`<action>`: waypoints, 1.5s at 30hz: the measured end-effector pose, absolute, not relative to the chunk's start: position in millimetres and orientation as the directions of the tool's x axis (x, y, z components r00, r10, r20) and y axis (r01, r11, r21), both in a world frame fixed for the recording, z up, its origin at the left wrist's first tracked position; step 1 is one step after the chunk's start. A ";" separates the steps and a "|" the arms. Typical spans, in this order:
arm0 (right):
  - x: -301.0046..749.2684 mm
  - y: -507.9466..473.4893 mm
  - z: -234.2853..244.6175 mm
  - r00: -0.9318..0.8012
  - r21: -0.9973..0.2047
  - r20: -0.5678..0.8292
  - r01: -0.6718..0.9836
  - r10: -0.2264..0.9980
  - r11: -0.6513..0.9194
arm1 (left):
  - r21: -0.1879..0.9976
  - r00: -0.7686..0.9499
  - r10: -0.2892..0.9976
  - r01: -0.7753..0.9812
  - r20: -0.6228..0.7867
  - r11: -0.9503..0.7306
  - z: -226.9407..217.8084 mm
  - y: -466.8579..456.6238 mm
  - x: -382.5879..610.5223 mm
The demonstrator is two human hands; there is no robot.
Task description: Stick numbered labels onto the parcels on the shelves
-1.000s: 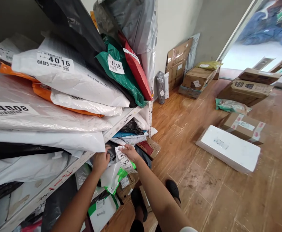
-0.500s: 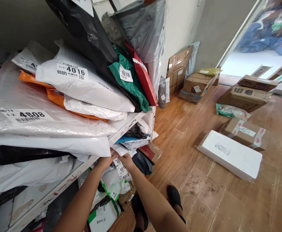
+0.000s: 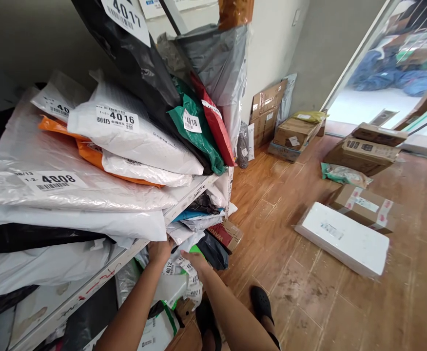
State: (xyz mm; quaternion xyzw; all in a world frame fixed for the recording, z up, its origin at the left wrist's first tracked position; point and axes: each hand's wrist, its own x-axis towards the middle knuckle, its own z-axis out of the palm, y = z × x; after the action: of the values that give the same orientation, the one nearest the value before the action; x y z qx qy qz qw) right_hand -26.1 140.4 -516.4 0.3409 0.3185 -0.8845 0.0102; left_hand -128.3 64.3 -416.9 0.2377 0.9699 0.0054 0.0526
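My right hand (image 3: pixel 197 262) is closed on a curling strip of white number labels (image 3: pixel 194 282), with 4021 readable near its lower end. To its left, my left hand (image 3: pixel 161 250) reaches up against the lower edge of the white shelf (image 3: pixel 190 197), beside a pale plastic parcel (image 3: pixel 179 232). Its fingertips are hidden, so I cannot tell whether it grips anything. Below both hands lies a white and green parcel (image 3: pixel 175 287), and a sticker reading 4012 (image 3: pixel 169 267) shows between my wrists.
On the shelf lie bagged parcels, including a white one marked 4016 (image 3: pixel 133 131) and a green one marked 4018 (image 3: pixel 195 127). A long white box (image 3: pixel 345 239) and cartons (image 3: pixel 367 151) rest on the wooden floor at right. My dark shoes (image 3: pixel 262 300) stand below.
My hands have moved apart; the right one is slightly lower and has carried the label strip down and right. The left hand has shifted a little left and lower. The view has tilted slightly.
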 end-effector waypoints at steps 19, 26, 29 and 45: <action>-76.9 147.2 -501.4 -0.828 -0.785 -0.354 0.011 0.435 -0.619 | 0.238 -0.653 0.734 0.695 -0.187 0.679 -408.3 59.7 -158.6; -66.9 141.0 -508.8 -0.830 -0.798 -0.335 -0.001 0.445 -0.603 | 0.256 -0.663 0.719 0.672 -0.208 0.694 -419.8 60.2 -163.2; -67.6 142.4 -506.5 -0.855 -0.795 -0.311 -0.005 0.415 -0.607 | 0.301 -0.636 0.741 0.678 -0.216 0.671 -414.2 59.9 -162.9; -67.1 139.2 -503.4 -0.768 -0.848 -0.369 0.048 0.524 -0.527 | 0.301 -0.614 0.775 0.718 -0.151 0.628 -406.5 57.4 -151.8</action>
State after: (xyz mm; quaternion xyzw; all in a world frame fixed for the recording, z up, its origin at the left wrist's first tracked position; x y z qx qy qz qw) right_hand -67.1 139.2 -503.4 0.3081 0.4639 -0.8177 -0.1455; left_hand -151.8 57.4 -406.5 0.4183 0.8921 0.1059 0.1344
